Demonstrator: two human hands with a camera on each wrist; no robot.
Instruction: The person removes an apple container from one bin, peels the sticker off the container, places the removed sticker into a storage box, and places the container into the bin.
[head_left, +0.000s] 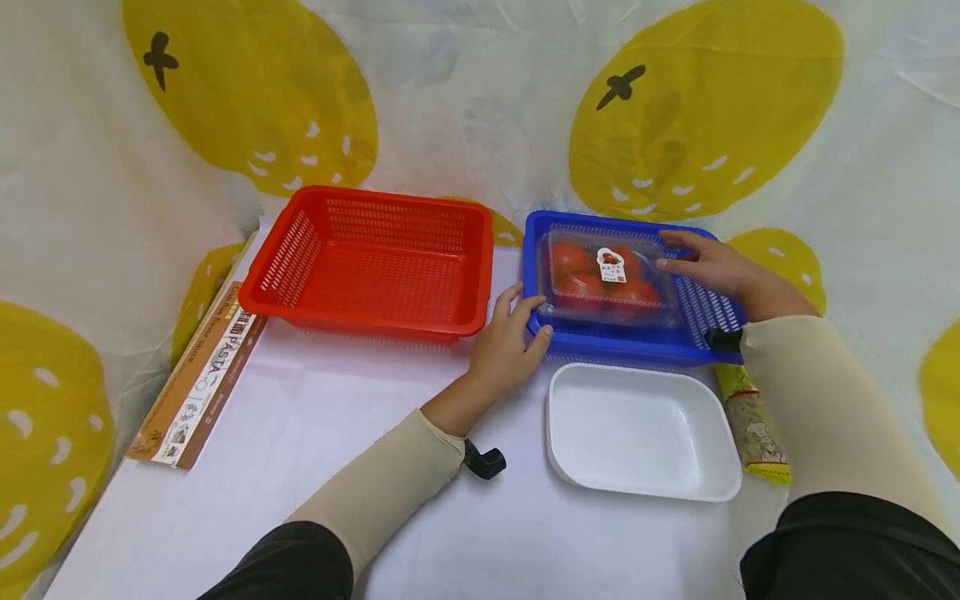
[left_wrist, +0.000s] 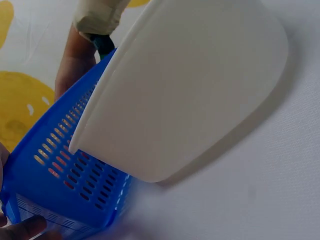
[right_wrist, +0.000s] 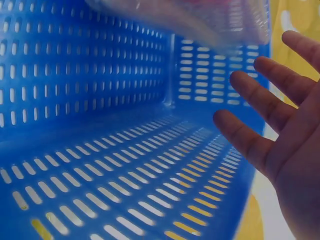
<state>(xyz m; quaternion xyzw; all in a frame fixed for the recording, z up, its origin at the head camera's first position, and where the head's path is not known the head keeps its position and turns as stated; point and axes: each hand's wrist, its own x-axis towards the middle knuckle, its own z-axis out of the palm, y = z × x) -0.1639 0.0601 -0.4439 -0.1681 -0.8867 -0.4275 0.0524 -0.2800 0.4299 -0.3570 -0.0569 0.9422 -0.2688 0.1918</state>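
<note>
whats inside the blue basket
A clear clamshell pack of red tomatoes with a small label on its lid lies in the blue basket. The right hand touches the pack and the left hand holds the basket's corner. The basket floor under the pack is hidden.

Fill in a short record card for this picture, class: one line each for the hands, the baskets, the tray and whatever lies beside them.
Left hand: grips the front left corner of the blue basket.
Right hand: fingers straight, touching the tomato pack.
Tomato pack: clear box, red tomatoes, inside the blue basket.
Red basket: left of the blue one, nothing seen inside.
White tray: in front of the blue basket.
Pasta box: far left.
Yellow packet: right of the tray.
</note>
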